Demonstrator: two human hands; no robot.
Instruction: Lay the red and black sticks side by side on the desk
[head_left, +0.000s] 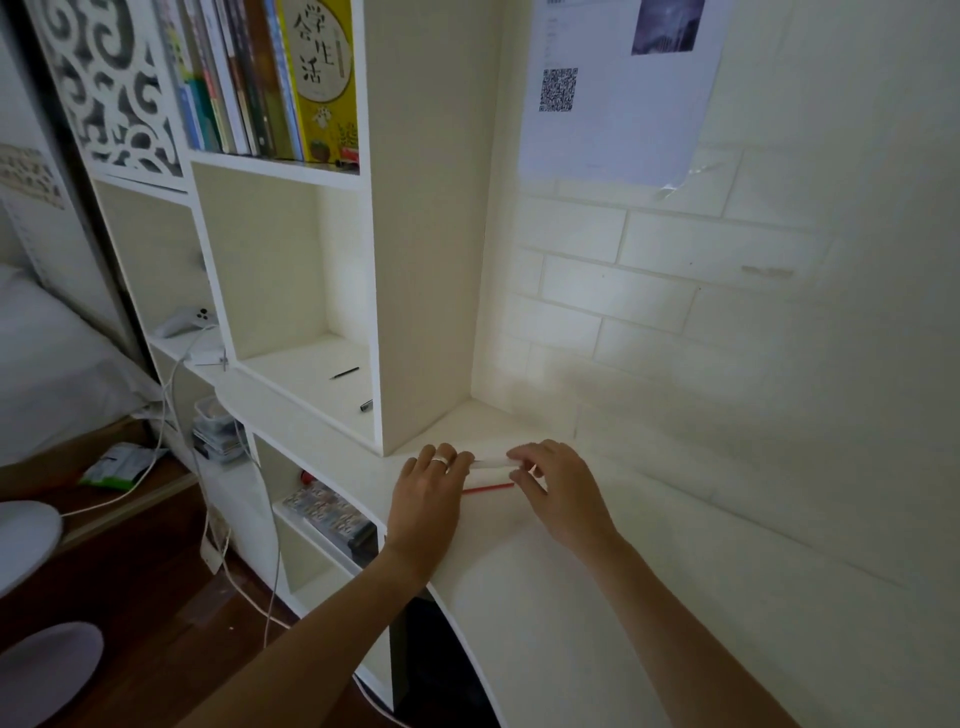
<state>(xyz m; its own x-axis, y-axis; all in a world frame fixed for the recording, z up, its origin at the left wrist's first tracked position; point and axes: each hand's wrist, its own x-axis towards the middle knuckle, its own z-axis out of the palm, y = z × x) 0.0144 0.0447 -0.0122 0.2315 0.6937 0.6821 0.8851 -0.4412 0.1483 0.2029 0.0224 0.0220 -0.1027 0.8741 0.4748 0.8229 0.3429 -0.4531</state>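
Both my hands reach to the back left corner of a white desk (597, 597). Between them lies a short white stick-like object (491, 463). My left hand (431, 493), with a ring on one finger, pinches its left end. My right hand (556, 488) pinches its right end with curled fingertips. A thin red stick (485, 488) lies on the desk just below the white one, running between the two hands. What the white object is cannot be told.
A white bookcase (426, 260) stands left of the hands, with books (270, 78) on top and two pens (344, 373) in an open cubby. A paper with a QR code (558, 89) hangs on the brick-pattern wall. Cables (171, 415) trail down at left.
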